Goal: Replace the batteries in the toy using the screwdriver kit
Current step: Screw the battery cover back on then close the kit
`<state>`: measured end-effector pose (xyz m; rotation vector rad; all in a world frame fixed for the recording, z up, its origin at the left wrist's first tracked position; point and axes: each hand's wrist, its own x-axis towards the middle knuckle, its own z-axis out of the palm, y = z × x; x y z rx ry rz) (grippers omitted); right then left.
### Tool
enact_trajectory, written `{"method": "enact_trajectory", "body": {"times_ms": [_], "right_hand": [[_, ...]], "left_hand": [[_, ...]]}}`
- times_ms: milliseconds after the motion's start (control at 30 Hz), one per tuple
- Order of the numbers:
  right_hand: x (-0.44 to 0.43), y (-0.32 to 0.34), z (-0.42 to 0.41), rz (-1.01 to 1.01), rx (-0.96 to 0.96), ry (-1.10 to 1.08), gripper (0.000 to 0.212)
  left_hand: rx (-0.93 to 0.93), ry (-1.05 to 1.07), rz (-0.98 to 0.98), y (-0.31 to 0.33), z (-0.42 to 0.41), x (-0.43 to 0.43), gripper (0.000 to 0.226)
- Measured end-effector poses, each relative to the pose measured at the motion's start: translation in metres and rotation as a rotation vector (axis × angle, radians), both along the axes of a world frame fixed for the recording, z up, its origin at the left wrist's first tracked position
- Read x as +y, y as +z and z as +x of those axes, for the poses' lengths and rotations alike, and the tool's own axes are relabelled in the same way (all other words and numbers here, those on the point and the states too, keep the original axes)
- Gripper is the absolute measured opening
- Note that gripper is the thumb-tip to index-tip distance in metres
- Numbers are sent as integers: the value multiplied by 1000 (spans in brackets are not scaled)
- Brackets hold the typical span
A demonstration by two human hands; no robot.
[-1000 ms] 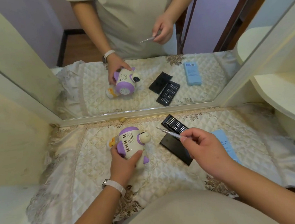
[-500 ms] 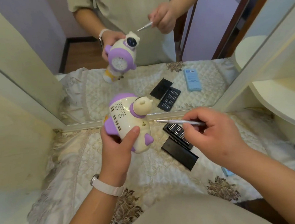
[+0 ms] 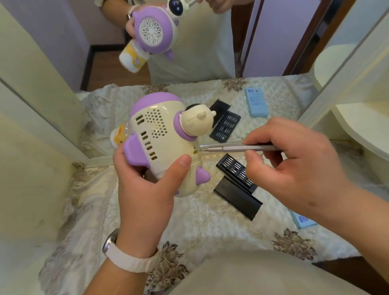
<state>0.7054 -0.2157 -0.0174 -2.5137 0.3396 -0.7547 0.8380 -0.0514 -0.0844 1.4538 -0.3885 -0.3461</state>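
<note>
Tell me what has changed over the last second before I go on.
The left hand has lifted the white-and-purple plastic robot toy off the quilted cloth, up toward the camera. The right hand, gripping the slim silver screwdriver, has swung its tip left to a small hole in the toy's side. The open black bit tray, black sleeve and blue box lie where they were.

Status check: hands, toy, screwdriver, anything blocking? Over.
Left hand grips toy, held above cloth. Right hand pinches screwdriver, tip against toy's side. Nothing in the way.
</note>
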Motion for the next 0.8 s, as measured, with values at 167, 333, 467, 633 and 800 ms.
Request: {"method": "enact_trajectory", "body": {"times_ms": [167, 333, 467, 633, 800], "right_hand": [[-2, -1, -2, 11, -9, -6, 12], [-2, -2, -3, 9, -13, -9, 11], [-3, -4, -4, 3, -14, -22, 9], [-3, -6, -3, -14, -10, -19, 12], [-3, -8, -2, -43, 12, -25, 14]], "left_hand": [[-14, 13, 4, 4, -4, 0, 81], [-6, -27, -8, 2, -3, -1, 80], [-28, 10, 15, 6, -8, -3, 78], [-60, 61, 99, 8, -13, -4, 67], [-100, 79, 125, 7, -14, -6, 76]]}}
